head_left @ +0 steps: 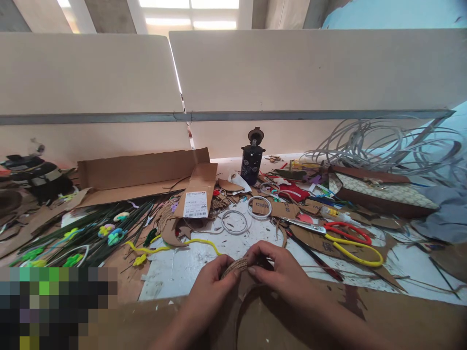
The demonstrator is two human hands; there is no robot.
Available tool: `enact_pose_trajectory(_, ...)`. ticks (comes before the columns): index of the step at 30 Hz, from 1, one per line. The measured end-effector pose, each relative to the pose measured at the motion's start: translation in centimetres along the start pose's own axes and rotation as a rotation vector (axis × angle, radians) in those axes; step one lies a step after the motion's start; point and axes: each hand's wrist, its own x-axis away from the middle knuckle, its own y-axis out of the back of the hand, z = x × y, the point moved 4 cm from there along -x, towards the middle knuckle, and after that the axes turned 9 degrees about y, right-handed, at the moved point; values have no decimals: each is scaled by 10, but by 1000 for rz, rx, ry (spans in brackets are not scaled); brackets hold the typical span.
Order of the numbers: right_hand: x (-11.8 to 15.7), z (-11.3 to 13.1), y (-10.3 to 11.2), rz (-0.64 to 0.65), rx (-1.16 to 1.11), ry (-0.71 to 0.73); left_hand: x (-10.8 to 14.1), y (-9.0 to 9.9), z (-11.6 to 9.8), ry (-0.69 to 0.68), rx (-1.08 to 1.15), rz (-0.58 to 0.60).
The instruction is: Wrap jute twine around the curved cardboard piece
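Note:
Near the bottom middle, my left hand (pixel 216 278) pinches a curved strip wrapped in brown cord (pixel 239 265) between thumb and fingers. My right hand (pixel 272 266) grips the same strip close beside it, thumb and fingertips pressed together. The strip's lower part is hidden behind my hands, and a thin brown cord runs off to the right. Just beyond my hands lie two pale rings (pixel 234 222). Yellow cord (pixel 202 241) reaches toward my left hand from the left. Scissors with red and yellow handles (pixel 333 233) lie open to the right.
A dark bottle (pixel 251 163) with a raised lid stands behind the rings. An open cardboard box (pixel 142 170) lies back left, beside green stems with colourful flowers (pixel 116 236). A patterned bag (pixel 383 192) and coiled white tubing (pixel 372 143) are at right. Cardboard scraps surround the scissors.

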Motion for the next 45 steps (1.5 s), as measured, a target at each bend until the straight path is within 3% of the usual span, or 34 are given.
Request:
enact_pose_trajectory(16,2,1,-1,19,5,32,1,-1,-1,-45,-51,-1)
enact_pose_trajectory(22,-1,11,15,-37,210,162,-4,7,7,-29,44,-61)
enact_pose_trajectory(26,0,11,14,-22,330,245,-5,8,7,-19,82,-57)
enact_pose_trajectory(45,3,8,10,-6,524,341,-5,7,6,-25,30,-69)
